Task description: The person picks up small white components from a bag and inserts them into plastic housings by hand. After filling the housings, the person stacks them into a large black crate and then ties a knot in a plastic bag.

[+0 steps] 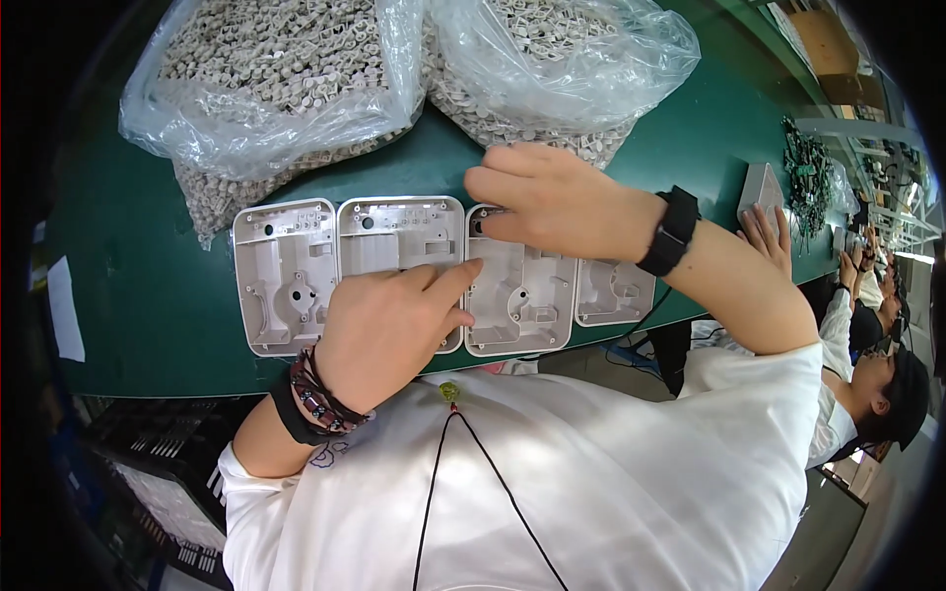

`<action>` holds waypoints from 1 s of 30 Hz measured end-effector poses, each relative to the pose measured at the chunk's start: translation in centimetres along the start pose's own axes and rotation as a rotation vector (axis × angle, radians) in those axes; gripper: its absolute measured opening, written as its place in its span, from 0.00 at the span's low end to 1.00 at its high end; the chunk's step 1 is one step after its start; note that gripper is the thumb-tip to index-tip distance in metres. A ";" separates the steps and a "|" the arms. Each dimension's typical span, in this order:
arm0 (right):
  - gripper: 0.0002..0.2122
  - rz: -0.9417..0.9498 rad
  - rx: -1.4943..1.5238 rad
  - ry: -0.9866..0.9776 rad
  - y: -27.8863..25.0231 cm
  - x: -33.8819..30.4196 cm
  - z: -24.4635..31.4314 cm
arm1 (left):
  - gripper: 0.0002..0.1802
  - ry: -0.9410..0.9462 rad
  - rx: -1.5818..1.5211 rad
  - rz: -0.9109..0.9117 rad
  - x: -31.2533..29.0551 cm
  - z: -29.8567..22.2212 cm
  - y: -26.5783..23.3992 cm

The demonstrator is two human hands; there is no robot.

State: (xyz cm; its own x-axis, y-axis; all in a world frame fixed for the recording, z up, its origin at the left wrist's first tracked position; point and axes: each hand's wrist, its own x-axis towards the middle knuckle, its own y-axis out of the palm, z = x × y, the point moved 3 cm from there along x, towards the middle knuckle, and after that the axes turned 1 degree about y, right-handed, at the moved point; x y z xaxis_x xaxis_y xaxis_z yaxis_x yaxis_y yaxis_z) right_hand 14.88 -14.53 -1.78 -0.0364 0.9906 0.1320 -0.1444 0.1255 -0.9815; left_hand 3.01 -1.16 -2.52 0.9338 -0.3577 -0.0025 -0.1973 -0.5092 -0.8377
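Observation:
Four-sided light-grey plastic housings stand side by side in a row along the table. My left hand (394, 320) lies over the second housing (372, 248), hiding its lower part. Its index finger and thumb are apart and reach the left edge of the third housing (498, 281). Above that housing's upper left corner is my right hand (552, 202), fingers bent together, with one fingertip beside a dark round hole. Whatever the right fingers hold, if anything, is hidden. The first housing (266, 261) at the left and the fourth housing (621, 281) at the right are untouched.
Behind the row, a left plastic bag (281, 133) and a right plastic bag (581, 74) hold many small grey parts. The green table (148, 286) carries a white paper (66, 310) at left. At right, another person's hand (767, 236) touches a grey housing (759, 187) near dark cables (808, 177).

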 end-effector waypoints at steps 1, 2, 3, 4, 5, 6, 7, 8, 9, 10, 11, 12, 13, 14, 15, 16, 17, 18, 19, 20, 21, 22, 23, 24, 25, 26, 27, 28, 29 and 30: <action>0.04 0.026 -0.012 -0.012 0.4 0.2 -0.1 | 0.22 -0.001 -0.002 -0.011 0.0 0.0 0.1; 0.04 0.055 -0.026 -0.027 0.6 0.4 -0.2 | 0.23 -0.004 -0.006 -0.027 -0.1 0.0 0.1; 0.04 0.085 -0.039 -0.041 0.8 0.5 -0.3 | 0.23 -0.006 -0.010 -0.041 -0.1 0.0 0.1; 0.04 0.087 -0.041 -0.033 0.9 0.4 -0.3 | 0.23 0.002 -0.012 -0.040 -0.1 0.0 0.0; 0.04 0.099 -0.029 -0.032 1.1 0.3 -0.4 | 0.23 0.005 0.010 -0.031 0.0 0.0 -0.1; 0.04 0.111 -0.016 -0.030 1.2 0.1 -0.5 | 0.23 0.009 0.031 -0.022 0.1 0.0 -0.2; 0.05 0.123 0.000 -0.040 1.3 0.2 -0.5 | 0.23 0.002 0.053 -0.017 0.1 0.1 -0.3; 0.05 0.127 0.001 -0.042 1.2 0.1 -0.5 | 0.23 0.000 0.050 -0.019 0.1 0.1 -0.3; 0.05 0.096 0.034 -0.007 0.9 -0.2 -0.6 | 0.23 0.003 0.046 -0.018 0.1 0.1 -0.3; 0.05 0.066 0.067 0.027 0.6 -0.5 -0.6 | 0.23 0.005 0.043 -0.018 0.1 0.1 -0.4; 0.05 0.035 0.099 0.061 0.3 -0.7 -0.5 | 0.23 0.007 0.041 -0.019 0.1 0.2 -0.5; 0.05 0.037 0.096 0.055 0.2 -0.8 -0.4 | 0.23 0.005 0.042 -0.025 0.0 0.3 -0.4; 0.06 0.040 0.195 0.133 0.0 -0.8 -0.4 | 0.25 0.015 0.032 -0.022 -0.1 0.4 -0.2; 0.07 0.043 0.293 0.210 -0.1 -0.8 -0.4 | 0.27 0.025 0.023 -0.020 -0.1 0.5 -0.1; 0.09 0.046 0.392 0.286 -0.2 -0.8 -0.3 | 0.28 0.035 0.015 -0.018 -0.2 0.6 -0.2; 0.09 0.046 0.387 0.278 -0.5 -0.6 0.1 | 0.28 0.031 0.020 -0.026 -0.4 0.6 -0.7; 0.10 -0.029 0.445 0.341 -1.4 -0.1 0.4 | 0.31 -0.028 -0.171 0.032 -0.4 0.8 -1.3; 0.11 -0.104 0.504 0.403 -2.4 0.4 0.7 | 0.34 -0.086 -0.362 0.089 -0.4 1.0 -1.8; 0.12 -0.182 0.564 0.471 -3.1 0.7 1.1 | 0.37 -0.139 -0.554 0.150 -0.5 1.3 -1.9; 0.12 -0.181 0.573 0.459 -3.5 1.5 2.2 | 0.37 -0.154 -0.552 0.146 -1.0 1.5 -2.0; 0.12 -0.205 0.538 0.423 -4.1 2.4 3.5 | 0.39 -0.152 -0.707 0.117 -1.3 1.9 -1.9; 0.12 -0.230 0.495 0.401 -4.5 3.1 4.7 | 0.41 -0.136 -0.863 0.093 -1.4 2.4 -1.8; 0.12 -0.256 0.452 0.378 -4.5 3.7 5.5 | 0.44 -0.120 -1.019 0.069 -1.6 2.6 -1.7; 0.12 -0.258 0.454 0.376 -4.2 4.1 5.7 | 0.44 -0.123 -1.017 0.068 -1.6 2.7 -1.6; 0.12 -0.276 0.432 0.338 -3.7 4.5 6.1 | 0.44 -0.076 -1.108 0.040 -1.6 2.6 -1.6; 0.11 -0.294 0.409 0.300 -3.2 4.8 6.4 | 0.45 -0.028 -1.199 0.012 -1.7 2.5 -1.7; 0.11 -0.311 0.385 0.260 -2.9 5.1 6.7 | 0.46 0.022 -1.290 -0.019 -1.7 2.5 -1.7; 0.11 -0.310 0.386 0.258 -2.8 5.4 6.8 | 0.46 0.021 -1.290 -0.021 -1.9 2.6 -1.6; 0.10 -0.324 0.390 0.252 -2.7 5.7 7.0 | 0.47 0.008 -1.327 -0.009 -2.2 2.8 -1.5; 0.10 -0.338 0.394 0.247 -2.7 5.9 7.1 | 0.47 -0.004 -1.364 0.003 -2.5 2.9 -1.4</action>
State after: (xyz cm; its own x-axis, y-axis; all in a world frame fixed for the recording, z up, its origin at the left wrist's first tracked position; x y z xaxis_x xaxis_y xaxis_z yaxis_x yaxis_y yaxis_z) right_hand 8.01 -9.40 2.59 0.3013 0.8882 0.3469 -0.4674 0.4547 -0.7582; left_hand 1.82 2.74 -2.95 0.9331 -0.3595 -0.0068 -0.3327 -0.8706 0.3625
